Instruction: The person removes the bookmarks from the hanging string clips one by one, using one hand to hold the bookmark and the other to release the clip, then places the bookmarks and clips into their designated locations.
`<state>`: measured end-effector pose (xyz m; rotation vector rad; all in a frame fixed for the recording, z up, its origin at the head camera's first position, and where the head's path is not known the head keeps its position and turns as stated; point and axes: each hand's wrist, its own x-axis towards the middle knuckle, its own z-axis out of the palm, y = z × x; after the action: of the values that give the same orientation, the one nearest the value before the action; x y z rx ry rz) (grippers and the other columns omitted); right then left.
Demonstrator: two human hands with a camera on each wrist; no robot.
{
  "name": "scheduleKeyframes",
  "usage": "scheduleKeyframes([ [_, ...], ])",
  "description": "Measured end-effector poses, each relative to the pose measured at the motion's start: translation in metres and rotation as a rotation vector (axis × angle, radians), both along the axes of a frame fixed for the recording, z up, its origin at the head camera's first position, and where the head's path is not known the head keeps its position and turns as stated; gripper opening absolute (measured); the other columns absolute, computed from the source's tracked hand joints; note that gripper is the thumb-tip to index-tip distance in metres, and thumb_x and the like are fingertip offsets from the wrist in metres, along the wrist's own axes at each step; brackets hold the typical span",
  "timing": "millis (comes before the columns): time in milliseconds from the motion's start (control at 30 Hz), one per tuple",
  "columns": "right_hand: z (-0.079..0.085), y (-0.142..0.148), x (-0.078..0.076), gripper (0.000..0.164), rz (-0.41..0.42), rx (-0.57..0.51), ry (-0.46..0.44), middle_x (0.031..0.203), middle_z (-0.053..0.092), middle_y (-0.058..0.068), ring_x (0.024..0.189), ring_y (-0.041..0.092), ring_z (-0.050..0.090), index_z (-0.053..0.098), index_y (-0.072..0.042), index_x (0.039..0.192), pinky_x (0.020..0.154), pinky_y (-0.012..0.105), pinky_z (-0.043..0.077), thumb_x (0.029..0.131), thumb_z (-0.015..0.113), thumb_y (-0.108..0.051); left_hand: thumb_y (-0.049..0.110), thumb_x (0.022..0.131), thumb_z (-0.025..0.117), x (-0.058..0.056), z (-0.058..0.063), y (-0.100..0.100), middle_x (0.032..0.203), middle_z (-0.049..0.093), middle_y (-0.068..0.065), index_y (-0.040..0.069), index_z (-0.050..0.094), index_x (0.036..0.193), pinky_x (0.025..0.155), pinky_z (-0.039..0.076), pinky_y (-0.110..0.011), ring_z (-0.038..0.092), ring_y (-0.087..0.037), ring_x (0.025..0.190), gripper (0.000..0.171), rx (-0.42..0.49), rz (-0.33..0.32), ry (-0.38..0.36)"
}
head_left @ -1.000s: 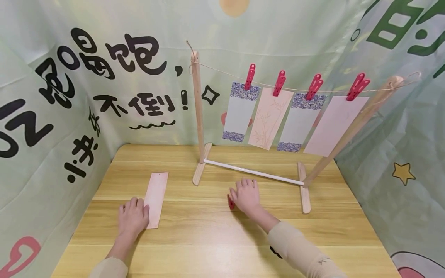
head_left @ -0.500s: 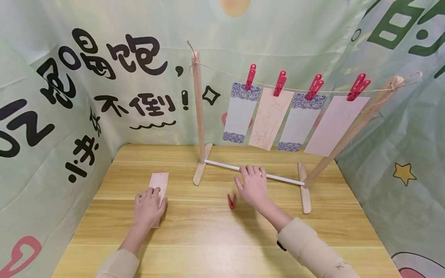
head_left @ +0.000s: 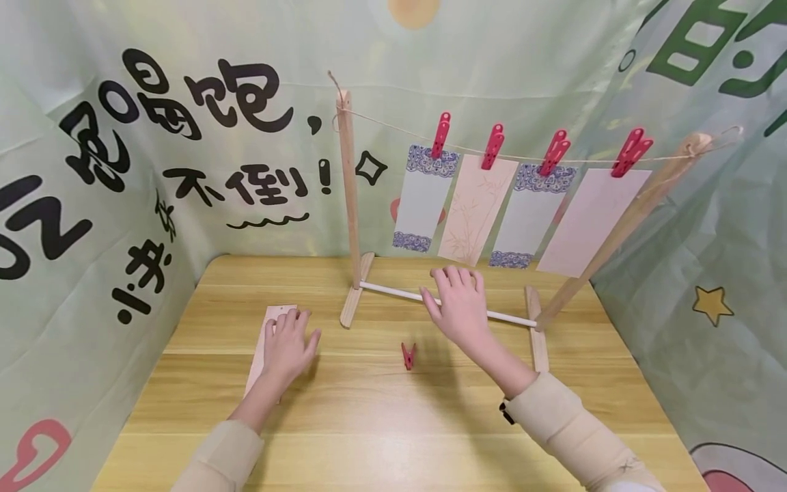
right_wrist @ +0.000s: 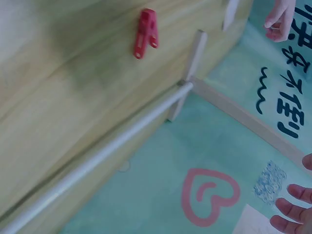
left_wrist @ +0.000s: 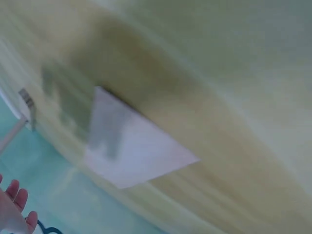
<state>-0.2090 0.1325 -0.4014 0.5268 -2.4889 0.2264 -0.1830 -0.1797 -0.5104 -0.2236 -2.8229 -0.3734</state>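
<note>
My left hand (head_left: pixel 289 345) hovers over a plain pink paper card (head_left: pixel 259 359) at the left of the table and covers part of it. Its fingers are loosely spread and grip nothing; the left wrist view shows the card (left_wrist: pixel 134 146) lying flat under the hand's shadow. In front of the stand's white crossbar (head_left: pixel 393 292), my right hand (head_left: pixel 461 305) is raised, with fingers apart and nothing held. Between the hands a red clothespin (head_left: pixel 408 357) lies on the wood; it also shows in the right wrist view (right_wrist: pixel 146 34).
A wooden stand with a left post (head_left: pixel 349 191) and a right post (head_left: pixel 621 219) carries a string (head_left: pixel 390 125). Red clothespins hold several cards on it, among them a peach bamboo card (head_left: pixel 476 212) and a pink card (head_left: pixel 593 222). Printed cloth (head_left: pixel 258 34) surrounds the table.
The left hand has moved right and forward across the pink card. My right hand has lifted away from the red clothespin, forward and to the right, leaving it on the table.
</note>
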Motion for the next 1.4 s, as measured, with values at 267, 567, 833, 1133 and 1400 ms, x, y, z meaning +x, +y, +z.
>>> scheduleKeyframes([
  [267, 0.021, 0.003, -0.006, 0.028, 0.019, 0.003, 0.028, 0.098, 0.053, 0.009, 0.095, 0.029, 0.046, 0.056, -0.008, 0.105, 0.088, 0.046, 0.028, 0.089, 0.055, -0.031, 0.040, 0.093, 0.042, -0.017, 0.020, 0.021, 0.117, 0.048, -0.012, 0.010, 0.046, 0.126, 0.097, 0.024, -0.051, 0.043, -0.031, 0.107, 0.045, -0.031, -0.052, 0.017],
  [567, 0.052, 0.008, -0.011, 0.027, 0.086, 0.049, 0.079, 0.100, 0.052, 0.009, 0.096, 0.029, 0.045, 0.055, -0.008, 0.102, 0.090, 0.048, 0.025, 0.087, 0.059, -0.030, 0.038, 0.092, 0.044, -0.038, 0.051, 0.040, 0.117, 0.047, -0.013, 0.011, 0.045, 0.126, 0.097, 0.024, -0.052, 0.043, -0.031, 0.107, 0.044, -0.047, -0.086, 0.084],
  [833, 0.079, 0.014, -0.018, 0.030, 0.155, 0.042, 0.126, 0.100, 0.052, 0.009, 0.096, 0.029, 0.045, 0.055, -0.007, 0.104, 0.089, 0.050, 0.023, 0.085, 0.060, -0.030, 0.040, 0.092, 0.044, -0.053, 0.072, 0.056, 0.119, 0.045, -0.013, 0.011, 0.044, 0.128, 0.096, 0.025, -0.050, 0.042, -0.032, 0.107, 0.046, -0.073, -0.110, 0.095],
  [1133, 0.113, 0.018, -0.026, 0.027, 0.199, 0.043, 0.264, 0.099, 0.053, 0.011, 0.098, 0.031, 0.044, 0.057, -0.005, 0.103, 0.087, 0.053, 0.023, 0.086, 0.062, -0.026, 0.039, 0.093, 0.040, -0.062, 0.087, 0.069, 0.123, 0.042, -0.013, 0.012, 0.041, 0.131, 0.097, 0.024, -0.049, 0.040, -0.030, 0.109, 0.046, -0.091, -0.131, 0.111],
  [1400, 0.142, 0.024, -0.038, 0.027, 0.209, 0.017, 0.330, 0.109, 0.052, 0.014, 0.105, 0.032, 0.042, 0.055, -0.004, 0.107, 0.091, 0.052, 0.021, 0.089, 0.057, -0.024, 0.038, 0.093, 0.033, -0.070, 0.096, 0.078, 0.127, 0.041, -0.013, 0.014, 0.040, 0.132, 0.099, 0.022, -0.048, 0.040, -0.029, 0.109, 0.047, -0.095, -0.148, 0.094],
])
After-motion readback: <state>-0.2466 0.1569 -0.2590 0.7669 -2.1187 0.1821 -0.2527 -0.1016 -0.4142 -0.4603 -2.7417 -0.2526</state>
